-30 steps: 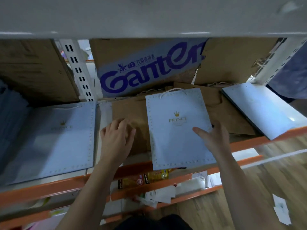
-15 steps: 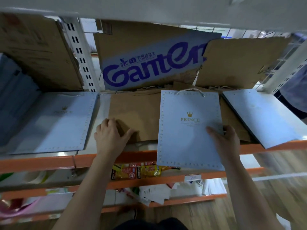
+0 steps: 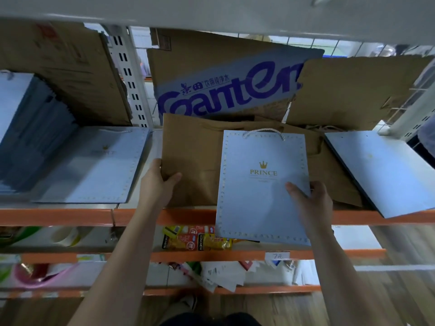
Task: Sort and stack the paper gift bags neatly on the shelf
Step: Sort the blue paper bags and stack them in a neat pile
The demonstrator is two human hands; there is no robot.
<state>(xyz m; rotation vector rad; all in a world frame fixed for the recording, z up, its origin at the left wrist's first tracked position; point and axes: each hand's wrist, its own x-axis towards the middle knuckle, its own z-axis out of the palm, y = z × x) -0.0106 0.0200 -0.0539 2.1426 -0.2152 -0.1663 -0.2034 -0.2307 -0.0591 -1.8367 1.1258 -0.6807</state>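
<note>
Head view. The left hand (image 3: pixel 160 182) reaches in from below, forearm angled up and to the right. It grips the left edge of the brown paper bag (image 3: pixel 195 156), thumb lying on the top face and fingers curled round the edge. The right hand (image 3: pixel 310 201) pinches the light blue PRINCE gift bag (image 3: pixel 261 191) at its right edge, thumb flat on the printed face and fingers tucked behind.

The brown paper bag lies flat on the shelf, its near edge at the orange front rail (image 3: pixel 58 216). The PRINCE bag lies on top of it, tilted slightly. Its rope handle (image 3: pixel 263 132) points to the back, and its bottom edge overhangs the rail and covers part of the tier below.

To the left, a stack of blue gift bags (image 3: pixel 94 165) lies flat, with a strip of bare white shelf between it and the left hand. To the right, another blue bag (image 3: pixel 386 170) lies askew, its near corner past the rail, just beside the brown bag's right end. The Ganten cardboard panel (image 3: pixel 226 90) stands against the back, close behind the bags. The board above sits low over the bay.

Below, snack packets (image 3: pixel 195 238) lie on the next tier, partly under the overhanging bag.
</note>
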